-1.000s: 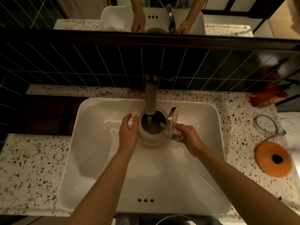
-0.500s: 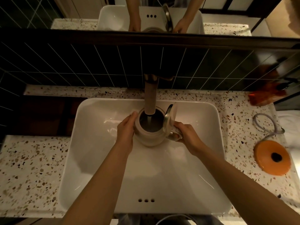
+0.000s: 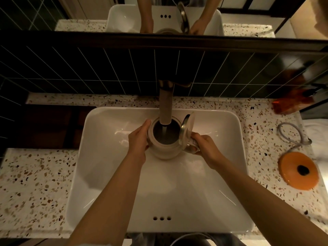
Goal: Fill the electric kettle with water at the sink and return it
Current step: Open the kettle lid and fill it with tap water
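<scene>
The electric kettle [image 3: 164, 139] is held upright inside the white sink [image 3: 110, 174], directly under the faucet [image 3: 166, 105], with its lid [image 3: 186, 129] hinged open to the right and a stream of water running into its mouth. It is steadied on its left side by the left hand [image 3: 137, 141], whose fingers [image 3: 142, 126] are curled flat against the body, and its handle is gripped by the right hand [image 3: 204, 148], closed fully around it. The water level cannot be judged with certainty in the dim interior, so overfilling past the limit is a likely risk if the flow is not cut off in time. Water could also be splashed onto the outer wall and underside, and a wet base contact would be a hazard once the kettle is set back on the orange power base [image 3: 298, 170]. A wet handle could be let slip as the heavier kettle is lifted out, and the open lid could be knocked against the faucet. The sink is set into a speckled terrazzo table [image 3: 35, 183], with the base and its grey cord [image 3: 291, 134] at the right. Dark tiles [image 3: 106, 71] and a mirror [image 3: 248, 15] are seen behind, under warm, low light.
</scene>
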